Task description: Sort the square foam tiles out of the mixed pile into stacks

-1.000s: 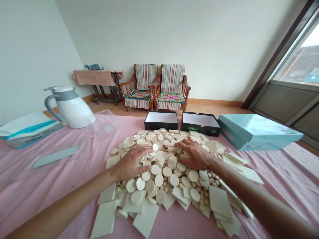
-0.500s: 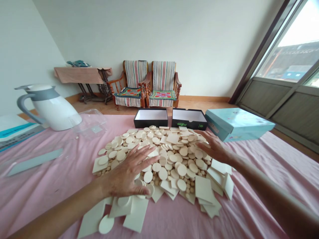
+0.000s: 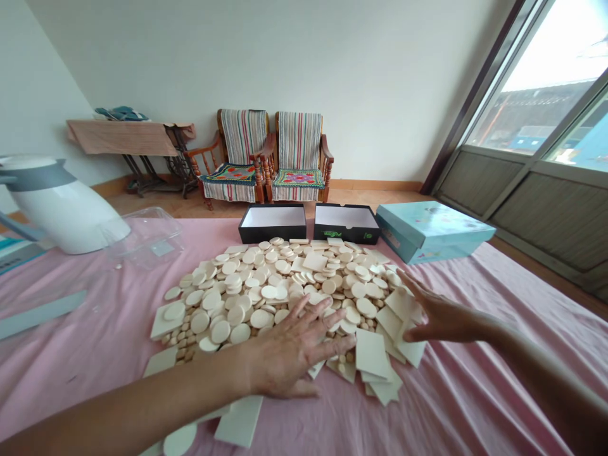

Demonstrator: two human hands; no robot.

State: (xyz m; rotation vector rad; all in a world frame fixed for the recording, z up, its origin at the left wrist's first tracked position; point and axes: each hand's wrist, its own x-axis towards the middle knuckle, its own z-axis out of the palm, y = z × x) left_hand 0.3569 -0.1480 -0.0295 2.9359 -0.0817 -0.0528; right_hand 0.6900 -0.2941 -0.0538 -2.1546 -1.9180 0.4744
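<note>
A wide heap of pale wooden discs (image 3: 261, 318), square tiles and small beads (image 3: 186, 335) spreads over a pink cloth. My left hand (image 3: 297, 347) lies palm down over the front middle of the heap, fingers spread, hiding the pieces beneath it. At the heap's right edge, my right hand (image 3: 434, 313) is open, thumb and fingers apart, beside several square tiles (image 3: 394, 320). Another group of square tiles (image 3: 371, 354) lies between the two hands. Below my left forearm, a square tile (image 3: 239, 423) and a large disc (image 3: 180, 438) show in part.
Two black open boxes with white insides, a left one (image 3: 272, 231) and a right one (image 3: 346, 234), stand behind the heap. Right of them sits a light-blue box (image 3: 434, 231). At left are a white jug (image 3: 71, 215) and a clear plastic container (image 3: 147, 237). Two armchairs (image 3: 299, 149) stand beyond.
My left hand has moved right across the front of the heap. My right hand has come nearer, to the tiles at the right edge. The camera view has turned slightly right.
</note>
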